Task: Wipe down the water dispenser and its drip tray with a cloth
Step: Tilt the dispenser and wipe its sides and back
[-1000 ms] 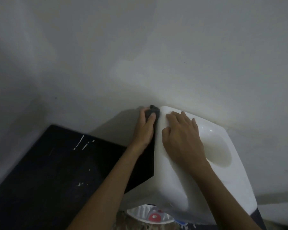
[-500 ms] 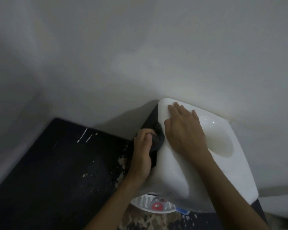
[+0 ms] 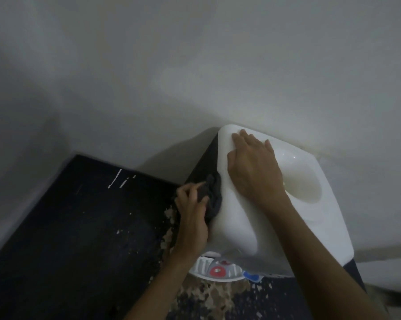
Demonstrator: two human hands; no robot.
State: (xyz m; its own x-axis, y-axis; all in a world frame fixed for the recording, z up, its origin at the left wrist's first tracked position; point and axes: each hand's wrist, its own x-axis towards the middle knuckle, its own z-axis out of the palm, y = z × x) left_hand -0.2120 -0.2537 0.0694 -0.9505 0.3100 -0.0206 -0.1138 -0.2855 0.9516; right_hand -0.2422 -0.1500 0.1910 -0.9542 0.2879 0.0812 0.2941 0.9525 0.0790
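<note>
One glossy, rounded white water dispenser [image 3: 241, 227] stands against the far wall [image 3: 195, 65]. Left hand [image 3: 191, 218] grips one crumpled dark cloth [image 3: 212, 195] against its black left side; right hand [image 3: 255, 167] rests flat on top.

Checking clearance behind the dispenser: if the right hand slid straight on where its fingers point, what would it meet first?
Likely the wall, just past the rear corner of the water dispenser, on whose white top the right hand lies flat. Depth there is unclear.
</note>
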